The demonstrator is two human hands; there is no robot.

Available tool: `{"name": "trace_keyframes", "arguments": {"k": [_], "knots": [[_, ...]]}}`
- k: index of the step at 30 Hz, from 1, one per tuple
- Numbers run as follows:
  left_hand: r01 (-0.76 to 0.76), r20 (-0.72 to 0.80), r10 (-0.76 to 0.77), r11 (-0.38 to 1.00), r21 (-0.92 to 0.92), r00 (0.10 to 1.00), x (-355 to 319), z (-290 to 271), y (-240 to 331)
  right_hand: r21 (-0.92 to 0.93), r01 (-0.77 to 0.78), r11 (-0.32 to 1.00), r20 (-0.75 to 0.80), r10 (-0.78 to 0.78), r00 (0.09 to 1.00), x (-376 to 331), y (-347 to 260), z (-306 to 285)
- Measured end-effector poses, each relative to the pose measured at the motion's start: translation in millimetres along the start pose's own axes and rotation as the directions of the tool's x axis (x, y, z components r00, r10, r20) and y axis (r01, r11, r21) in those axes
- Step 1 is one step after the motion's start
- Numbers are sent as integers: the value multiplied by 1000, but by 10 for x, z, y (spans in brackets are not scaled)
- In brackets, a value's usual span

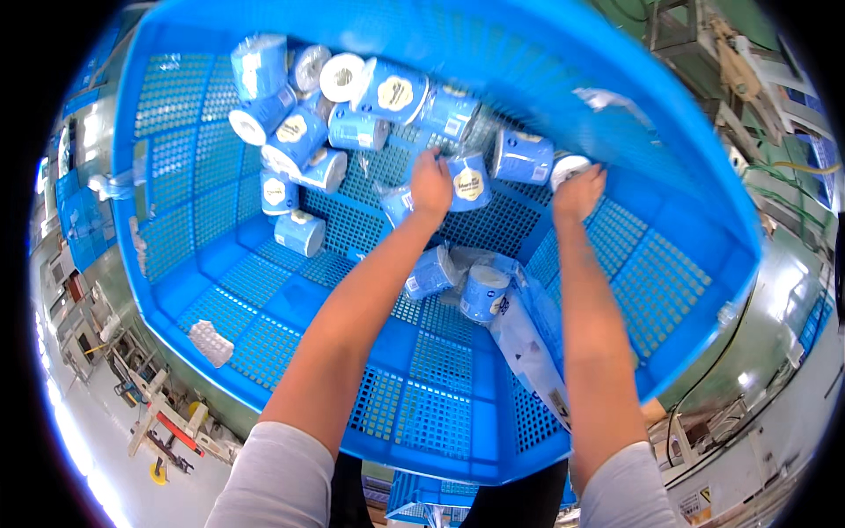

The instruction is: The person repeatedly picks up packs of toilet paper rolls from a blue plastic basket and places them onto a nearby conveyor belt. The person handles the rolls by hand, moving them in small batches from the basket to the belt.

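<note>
Both arms reach down into a large blue plastic basket (422,348) with perforated walls. My left hand (431,185) is closed at the end of a toilet roll in blue printed wrap (469,183); its fingertips are partly hidden. Just left of that wrist lies another wrapped roll (396,205), half covered by the hand. At the right, my right hand (578,194) curls around a roll with its white end showing (572,166). Between the hands, farther back, sits a blue-wrapped roll (524,157).
Several wrapped rolls are heaped at the back left, among them one roll (396,91). Nearer me, a roll (485,293) lies beside a long crumpled plastic wrapper (532,352). The basket's high rim (739,224) surrounds my arms. Machine frames (717,70) stand outside it.
</note>
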State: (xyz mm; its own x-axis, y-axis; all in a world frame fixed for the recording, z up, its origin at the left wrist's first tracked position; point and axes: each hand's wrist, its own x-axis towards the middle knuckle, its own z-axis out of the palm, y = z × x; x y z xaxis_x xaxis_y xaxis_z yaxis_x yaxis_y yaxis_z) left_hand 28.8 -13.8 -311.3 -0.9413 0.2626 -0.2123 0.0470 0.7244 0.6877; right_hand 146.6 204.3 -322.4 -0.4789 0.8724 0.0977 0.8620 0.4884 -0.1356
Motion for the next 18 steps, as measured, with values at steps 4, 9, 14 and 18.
{"name": "trace_keyframes", "arguments": {"k": [4,9,14,18], "knots": [[905,481,-767,380,-190,423,366,-19,-478,-235,-56,970,481,167,861,-113,-364,-72],[942,784,-618,299,154,68,316,83,-646,-63,20,998,595,21,803,128,127,-8],[870,749,-557,491,-51,358,-296,146,-812,-203,176,963,691,13,723,223,179,-256],[735,652,-591,674,77,474,-569,-92,-979,-247,358,900,872,45,487,379,-211,-695]]}}
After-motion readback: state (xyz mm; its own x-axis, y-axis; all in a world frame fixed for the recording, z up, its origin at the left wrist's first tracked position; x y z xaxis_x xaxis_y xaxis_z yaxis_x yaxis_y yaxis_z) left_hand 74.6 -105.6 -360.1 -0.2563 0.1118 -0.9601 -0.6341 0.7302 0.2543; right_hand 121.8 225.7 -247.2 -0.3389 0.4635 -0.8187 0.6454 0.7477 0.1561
